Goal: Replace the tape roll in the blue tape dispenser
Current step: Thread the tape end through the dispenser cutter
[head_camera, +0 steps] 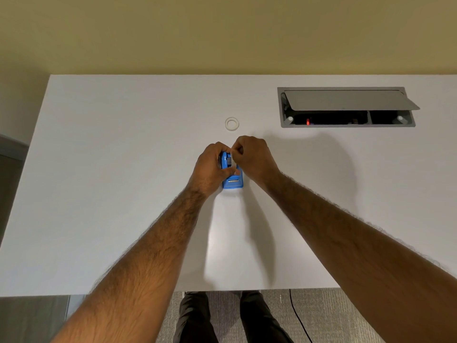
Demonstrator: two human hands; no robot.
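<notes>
The desk [123, 169] is white, smooth and matt. The blue tape dispenser [232, 185] is glossy plastic with a small bright metal strip [233, 180]. The tape ring [232, 124] looks pale and slightly shiny (plastic or card, hard to tell). The hatch lid [346, 100] is grey matt metal; the floor [346, 318] is rough grey carpet.

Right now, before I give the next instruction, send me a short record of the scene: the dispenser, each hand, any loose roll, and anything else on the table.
dispenser: blue dispenser, standing on the white table between both hands
left hand: left hand grips the dispenser's left side
right hand: right hand pinches a pale piece at the dispenser's top, possibly tape
loose roll: tape ring lies flat beyond the hands, untouched
other: hatch in the table, far right, lid raised
</notes>
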